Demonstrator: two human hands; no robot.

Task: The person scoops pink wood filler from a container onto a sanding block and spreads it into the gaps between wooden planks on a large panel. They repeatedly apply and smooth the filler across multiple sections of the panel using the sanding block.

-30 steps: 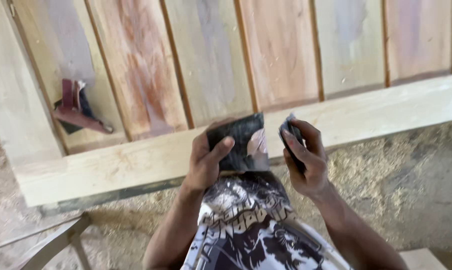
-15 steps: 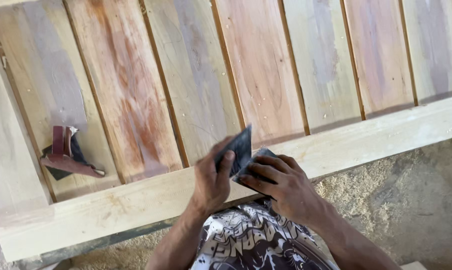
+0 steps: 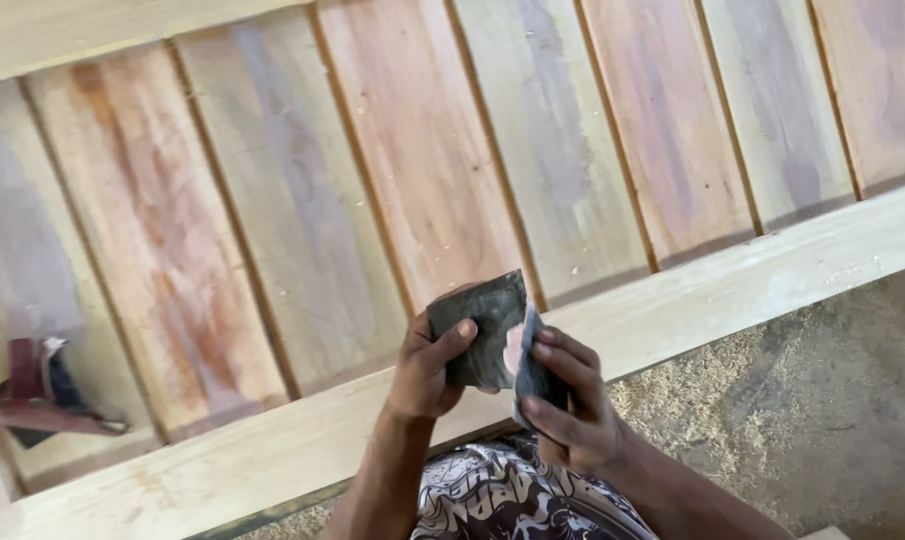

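Head view showed you holding a dark sheet of sandpaper (image 3: 482,325) in front of a slatted wooden panel (image 3: 412,190). The sheet stood roughly upright, its flat face turned toward you, its upper edge rising toward the right to a raised corner. Its right part bent away and ran down, so the long axis of that folded strip lay nearly vertical.

Your left hand (image 3: 427,370) was closed on the left part of the sheet, thumb laid across the front face and the other fingers hidden behind it. Your right hand (image 3: 567,405) was curled around the folded right strip, fingers wrapped over its outer side, pinching it; neither hand was spread open.

The sandpaper sat between both hands, above your left palm and against the fingertips of your right, in front of the pale lower rail (image 3: 752,285) of the panel.

At the far left a dark red and black tool (image 3: 32,400) rested on the slats, well apart from your hands. Sawdust (image 3: 772,400) covered the ground beside the rail.
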